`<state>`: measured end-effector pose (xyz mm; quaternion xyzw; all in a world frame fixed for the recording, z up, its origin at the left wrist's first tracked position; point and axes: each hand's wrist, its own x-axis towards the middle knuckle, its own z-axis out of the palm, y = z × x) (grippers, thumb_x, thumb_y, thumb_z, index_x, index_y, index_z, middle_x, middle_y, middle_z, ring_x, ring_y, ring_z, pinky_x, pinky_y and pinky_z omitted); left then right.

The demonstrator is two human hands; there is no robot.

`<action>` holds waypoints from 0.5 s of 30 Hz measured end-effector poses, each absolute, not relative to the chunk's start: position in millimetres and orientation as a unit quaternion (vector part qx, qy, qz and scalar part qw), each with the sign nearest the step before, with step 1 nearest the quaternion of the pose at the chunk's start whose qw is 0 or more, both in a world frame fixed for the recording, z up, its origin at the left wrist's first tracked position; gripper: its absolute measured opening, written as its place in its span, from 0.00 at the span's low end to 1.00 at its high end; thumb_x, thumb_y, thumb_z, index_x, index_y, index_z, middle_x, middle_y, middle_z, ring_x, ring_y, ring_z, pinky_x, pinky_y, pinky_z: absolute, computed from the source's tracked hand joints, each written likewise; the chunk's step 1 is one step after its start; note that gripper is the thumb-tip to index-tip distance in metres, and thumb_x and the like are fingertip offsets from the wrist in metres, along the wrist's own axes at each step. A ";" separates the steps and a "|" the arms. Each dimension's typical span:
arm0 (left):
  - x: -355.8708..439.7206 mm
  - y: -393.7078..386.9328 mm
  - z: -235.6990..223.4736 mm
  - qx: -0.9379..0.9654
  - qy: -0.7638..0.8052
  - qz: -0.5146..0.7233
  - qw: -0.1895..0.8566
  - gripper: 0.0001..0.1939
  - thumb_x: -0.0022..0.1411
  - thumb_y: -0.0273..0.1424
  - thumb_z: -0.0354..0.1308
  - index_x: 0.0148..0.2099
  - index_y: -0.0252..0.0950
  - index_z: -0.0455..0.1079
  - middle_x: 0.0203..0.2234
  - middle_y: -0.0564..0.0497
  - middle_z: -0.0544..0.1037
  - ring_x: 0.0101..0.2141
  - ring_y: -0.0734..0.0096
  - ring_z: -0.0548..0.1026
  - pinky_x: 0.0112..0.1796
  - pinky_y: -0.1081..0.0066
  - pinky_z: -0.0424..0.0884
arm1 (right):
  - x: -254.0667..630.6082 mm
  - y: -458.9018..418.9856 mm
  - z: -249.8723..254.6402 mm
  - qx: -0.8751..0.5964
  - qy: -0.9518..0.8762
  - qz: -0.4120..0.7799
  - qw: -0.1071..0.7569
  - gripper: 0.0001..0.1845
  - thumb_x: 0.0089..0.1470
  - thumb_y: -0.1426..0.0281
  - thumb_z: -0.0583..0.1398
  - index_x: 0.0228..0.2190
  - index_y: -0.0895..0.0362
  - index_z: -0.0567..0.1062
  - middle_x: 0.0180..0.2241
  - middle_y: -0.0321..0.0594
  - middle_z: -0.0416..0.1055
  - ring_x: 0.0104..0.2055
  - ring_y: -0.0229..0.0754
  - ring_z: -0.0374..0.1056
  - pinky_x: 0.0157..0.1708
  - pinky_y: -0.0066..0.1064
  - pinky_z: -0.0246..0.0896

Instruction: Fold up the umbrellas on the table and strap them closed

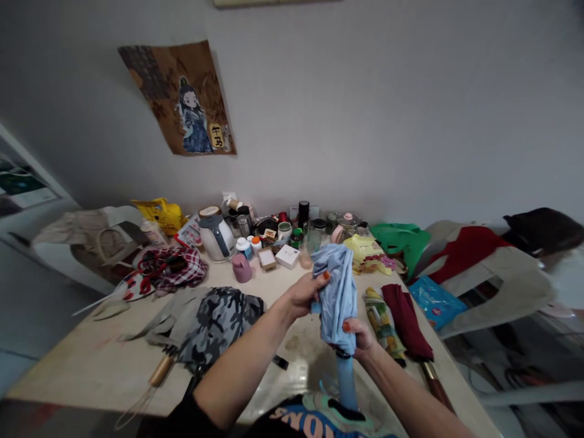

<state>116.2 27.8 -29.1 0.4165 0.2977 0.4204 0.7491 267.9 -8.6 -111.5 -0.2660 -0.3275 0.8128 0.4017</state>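
Note:
A light blue folding umbrella stands upright in front of me over the table. My left hand is closed around the umbrella's loose fabric near its top. My right hand grips the lower part of the fabric, just above the blue handle, which points down toward my body. Both hands have orange nails.
On the table lie a grey camouflage umbrella with a wooden handle, a dark red umbrella and a yellow patterned one. A white kettle, jars, bottles and small boxes crowd the back edge. Clothes and bags lie right and left.

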 end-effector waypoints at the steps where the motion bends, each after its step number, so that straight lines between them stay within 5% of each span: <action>1: 115.4 31.0 -30.4 0.404 0.265 0.375 0.791 0.37 0.31 0.54 0.71 0.39 0.33 0.71 0.29 0.44 0.78 0.35 0.57 0.76 0.34 0.65 0.70 | 262.9 -9.6 -109.6 -0.249 -0.322 0.826 0.391 0.16 0.26 0.64 0.65 0.23 0.61 0.76 0.17 0.39 0.70 0.17 0.38 0.63 0.18 0.29 0.59; 6: 111.0 40.2 -26.4 0.389 0.074 0.316 0.862 0.40 0.31 0.51 0.70 0.46 0.34 0.71 0.33 0.44 0.79 0.40 0.50 0.77 0.41 0.58 0.69 | 235.2 -13.6 -100.0 -0.178 -0.339 0.875 0.296 0.27 0.26 0.54 0.63 0.29 0.60 0.76 0.14 0.35 0.66 0.13 0.35 0.56 0.14 0.27 0.52; 11: 102.5 46.3 -29.8 0.338 0.104 0.413 0.839 0.39 0.30 0.51 0.68 0.45 0.35 0.71 0.28 0.47 0.78 0.35 0.52 0.78 0.39 0.57 0.71 | 219.7 -15.0 -98.1 -0.179 -0.366 0.862 0.301 0.35 0.28 0.49 0.63 0.36 0.60 0.75 0.13 0.34 0.65 0.11 0.35 0.54 0.13 0.27 0.49; 15: 99.7 51.2 -29.8 0.315 0.173 0.429 0.829 0.32 0.32 0.46 0.71 0.39 0.33 0.72 0.29 0.46 0.79 0.32 0.57 0.77 0.38 0.60 0.71 | 221.7 -10.3 -92.3 -0.196 -0.351 0.855 0.328 0.40 0.27 0.38 0.64 0.33 0.59 0.76 0.19 0.37 0.70 0.17 0.37 0.62 0.19 0.28 0.57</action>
